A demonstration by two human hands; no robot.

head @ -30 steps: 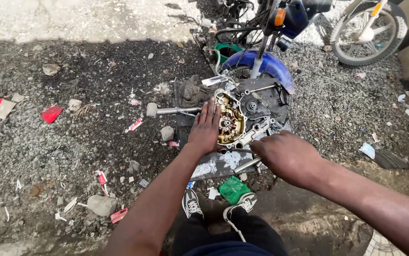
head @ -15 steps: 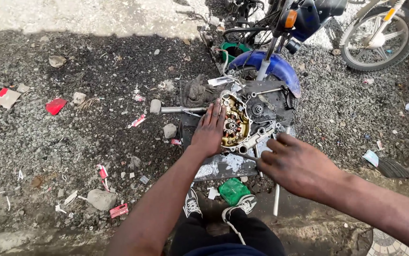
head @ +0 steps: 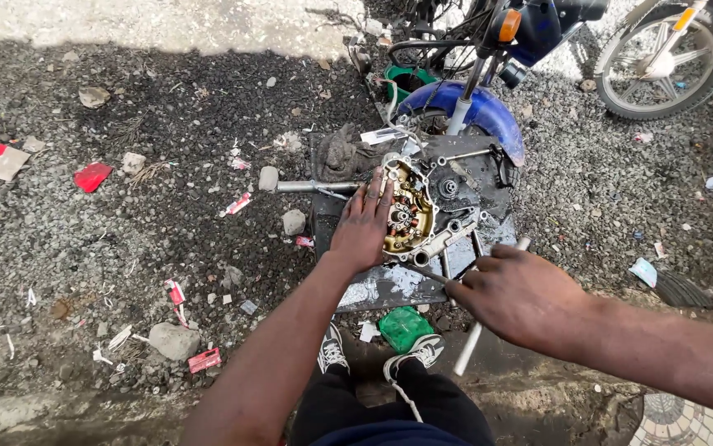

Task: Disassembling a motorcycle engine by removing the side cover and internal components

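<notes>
Right hand (head: 522, 297) holds wrench (head: 470, 347) angled toward engine (head: 410, 215).

Blue motorcycle fender (head: 489, 111), spoked wheel (head: 662, 58)

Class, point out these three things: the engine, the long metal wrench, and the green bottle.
engine (head: 410, 211), head view, on its brass-coloured open side.
wrench (head: 467, 351), head view, on its lower shaft.
green bottle (head: 402, 328), head view, on its body.

Open engine case (head: 410, 211), brass-coloured inside, is lying flat on gravel; grey T-handled wrench (head: 480, 318) is angling toward it.
</notes>
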